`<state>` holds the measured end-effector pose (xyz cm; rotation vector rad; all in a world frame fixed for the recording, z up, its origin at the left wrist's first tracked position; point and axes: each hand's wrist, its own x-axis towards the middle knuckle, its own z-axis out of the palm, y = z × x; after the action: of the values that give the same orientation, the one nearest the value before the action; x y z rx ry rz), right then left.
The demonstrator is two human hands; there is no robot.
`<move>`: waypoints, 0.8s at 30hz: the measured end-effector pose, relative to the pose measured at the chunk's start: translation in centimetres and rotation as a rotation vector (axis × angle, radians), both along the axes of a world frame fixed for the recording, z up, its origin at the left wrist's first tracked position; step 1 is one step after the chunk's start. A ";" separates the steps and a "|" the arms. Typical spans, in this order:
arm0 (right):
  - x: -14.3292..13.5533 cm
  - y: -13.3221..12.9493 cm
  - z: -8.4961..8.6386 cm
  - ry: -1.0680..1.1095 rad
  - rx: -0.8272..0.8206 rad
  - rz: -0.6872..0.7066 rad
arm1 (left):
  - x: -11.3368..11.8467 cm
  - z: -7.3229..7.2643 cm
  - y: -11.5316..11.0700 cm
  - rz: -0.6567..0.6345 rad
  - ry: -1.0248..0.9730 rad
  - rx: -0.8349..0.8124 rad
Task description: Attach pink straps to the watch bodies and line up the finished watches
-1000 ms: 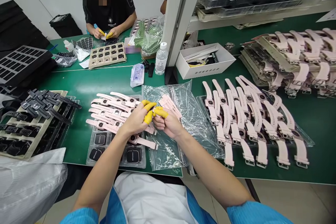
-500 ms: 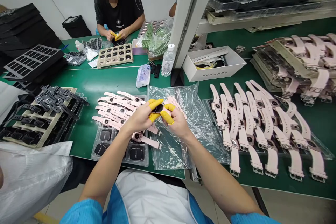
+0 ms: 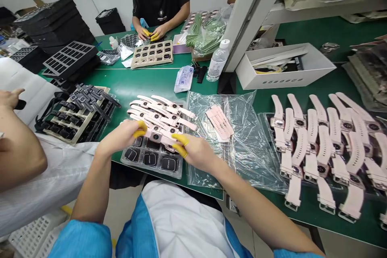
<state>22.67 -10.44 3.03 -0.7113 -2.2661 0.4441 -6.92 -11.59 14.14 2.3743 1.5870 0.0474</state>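
A pink-strapped smartwatch [image 3: 156,136] is stretched between my two hands, its round sensor back facing up. My left hand [image 3: 122,139], with yellow finger cots, pinches one strap end. On the opposite side, my right hand [image 3: 198,154], also in yellow finger cots, is closed on the other end. Just beyond the held watch, several more pink smartwatches [image 3: 156,116] lie in rows on a clear plastic tray [image 3: 179,172]. Square black watch faces [image 3: 150,159] fill the tray's near pockets. My fingertips partly hide the strap ends.
Loose pink straps [image 3: 219,123] lie on a clear plastic bag [image 3: 242,149]. More pink watches [image 3: 325,141] cover a tray at right. Black watches [image 3: 87,100] fill a tray at left, near another person's arm [image 3: 18,149]. A water bottle [image 3: 218,61] and white box [image 3: 287,78] stand behind.
Both hands have moved left and down from over the plastic bag to over the tray of watches. A watch is now stretched between them. The camera view has shifted left.
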 end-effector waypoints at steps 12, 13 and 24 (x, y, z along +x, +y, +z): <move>-0.3 0.4 -0.4 -0.146 0.014 0.022 | -2.4 -7.3 -1.8 0.090 -0.006 0.376; 0.5 1.2 -0.3 -0.144 -0.046 -0.045 | -2.6 -7.4 -2.5 0.122 -0.005 0.406; 5.2 7.2 -1.7 -0.595 -0.402 -0.820 | -2.0 -5.4 -5.7 0.104 0.358 0.190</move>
<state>27.87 -3.23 1.33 -2.0883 -2.1368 0.2956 -8.94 -17.31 8.73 2.5509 1.9442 -0.2279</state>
